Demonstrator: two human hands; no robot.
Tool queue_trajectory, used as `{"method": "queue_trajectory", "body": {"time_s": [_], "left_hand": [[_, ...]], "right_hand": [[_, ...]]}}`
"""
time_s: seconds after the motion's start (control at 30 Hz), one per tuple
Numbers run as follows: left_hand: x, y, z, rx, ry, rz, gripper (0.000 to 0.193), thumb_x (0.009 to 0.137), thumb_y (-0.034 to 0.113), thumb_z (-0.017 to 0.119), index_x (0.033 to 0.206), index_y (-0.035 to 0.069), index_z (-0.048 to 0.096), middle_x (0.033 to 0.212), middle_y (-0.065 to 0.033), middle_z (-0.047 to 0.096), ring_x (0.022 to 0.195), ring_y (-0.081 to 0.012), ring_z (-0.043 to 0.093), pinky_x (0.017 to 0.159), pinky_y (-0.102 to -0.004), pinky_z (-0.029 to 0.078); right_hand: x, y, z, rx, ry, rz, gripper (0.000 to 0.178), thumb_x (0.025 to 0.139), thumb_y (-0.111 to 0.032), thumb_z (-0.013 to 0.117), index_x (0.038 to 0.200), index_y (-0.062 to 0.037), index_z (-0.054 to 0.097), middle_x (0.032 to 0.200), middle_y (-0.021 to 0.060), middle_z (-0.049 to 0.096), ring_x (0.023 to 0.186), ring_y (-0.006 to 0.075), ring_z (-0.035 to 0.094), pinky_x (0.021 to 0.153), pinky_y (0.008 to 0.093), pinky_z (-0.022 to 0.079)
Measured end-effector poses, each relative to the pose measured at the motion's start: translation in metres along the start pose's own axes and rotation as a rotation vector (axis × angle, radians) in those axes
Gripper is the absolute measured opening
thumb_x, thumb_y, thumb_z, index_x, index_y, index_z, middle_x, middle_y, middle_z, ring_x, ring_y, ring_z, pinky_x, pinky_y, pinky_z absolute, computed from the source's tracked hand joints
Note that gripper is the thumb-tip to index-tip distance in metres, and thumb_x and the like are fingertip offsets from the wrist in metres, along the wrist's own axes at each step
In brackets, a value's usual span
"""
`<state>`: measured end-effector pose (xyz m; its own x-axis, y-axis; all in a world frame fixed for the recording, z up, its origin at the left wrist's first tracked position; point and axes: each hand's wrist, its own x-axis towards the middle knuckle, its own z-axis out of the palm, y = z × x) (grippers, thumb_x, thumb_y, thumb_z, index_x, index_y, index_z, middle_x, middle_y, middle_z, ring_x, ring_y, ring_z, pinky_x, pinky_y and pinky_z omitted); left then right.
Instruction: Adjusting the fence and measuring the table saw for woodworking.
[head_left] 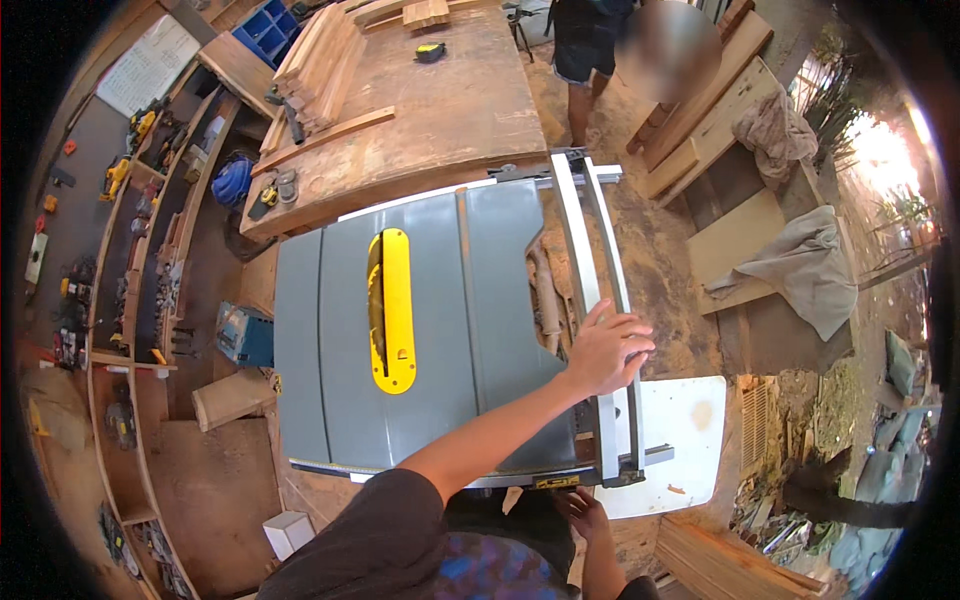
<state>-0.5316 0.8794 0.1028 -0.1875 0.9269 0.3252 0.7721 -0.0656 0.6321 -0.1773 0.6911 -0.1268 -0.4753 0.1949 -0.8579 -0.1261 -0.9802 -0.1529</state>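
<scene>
Metal rip fence (590, 290) lengthwise, near-to-far — left hand (608, 350) flat atop; right hand's (583, 512) grip unclear

Table saw (440, 330) at centre, blade insert (392, 310) set in its top, left of middle. Rip fence (590, 270) along saw's right edge, w/ one grip (608, 350) resting on it; other grip (583, 512) below saw's front edge. Behind saw: desk (440, 110) w/ stacked planks (320, 60) at left, tape measure (430, 52) farther back. Shelves (130, 250) far left. Boards w/ cloths (800, 265) right, prob. draped over them.
</scene>
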Motion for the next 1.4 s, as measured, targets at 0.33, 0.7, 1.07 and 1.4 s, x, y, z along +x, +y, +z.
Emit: {"method": "queue_trajectory", "body": {"time_s": [0.33,0.7,1.07,1.4], "left_hand": [[0.055,0.035,0.061,-0.105,0.121,0.017,0.013,0.087,0.015,0.070,0.090,0.023,0.081,0.105,0.0064,0.077,0.111,-0.0146,0.067,0.119,-0.0525,0.030],[0.081,0.036,0.097,-0.086,0.103,0.021,0.024,0.080,0.017,0.073,0.104,0.021,0.077,0.114,0.0007,0.072,0.121,-0.0187,0.061,0.121,-0.0517,0.028],[0.078,0.034,0.140,-1.632,0.353,-0.516,0.049,0.095,0.024,0.066,0.137,0.003,0.055,0.139,-0.0223,0.058,0.133,-0.0417,0.050,0.110,-0.0445,0.041],[0.126,0.046,0.174,-1.046,0.317,-0.317,0.045,0.095,0.027,0.066,0.133,0.003,0.057,0.132,-0.0251,0.059,0.127,-0.0420,0.054,0.106,-0.0464,0.045]], "right_hand": [[-0.049,-0.219,-0.045,-0.061,0.782,-0.722,0.036,0.096,-0.028,0.064,0.125,-0.0066,0.065,0.109,0.0094,0.065,0.091,0.0260,0.063,0.076,0.0383,0.052],[-0.106,-0.429,0.411,-1.146,0.248,-1.612,0.023,0.098,-0.013,0.062,0.113,0.0024,0.071,0.104,0.0123,0.073,0.097,0.0186,0.067,0.090,0.0327,0.051],[0.175,-0.416,0.532,-2.620,0.199,-1.777,0.056,0.078,-0.015,0.074,0.132,-0.0169,0.057,0.146,0.0074,0.052,0.126,0.0310,0.055,0.107,0.0489,0.043],[0.216,-0.454,0.572,-2.793,0.178,-1.483,0.061,0.080,-0.013,0.073,0.138,-0.0214,0.053,0.142,0.0004,0.054,0.126,0.0289,0.054,0.109,0.0565,0.040]]}}
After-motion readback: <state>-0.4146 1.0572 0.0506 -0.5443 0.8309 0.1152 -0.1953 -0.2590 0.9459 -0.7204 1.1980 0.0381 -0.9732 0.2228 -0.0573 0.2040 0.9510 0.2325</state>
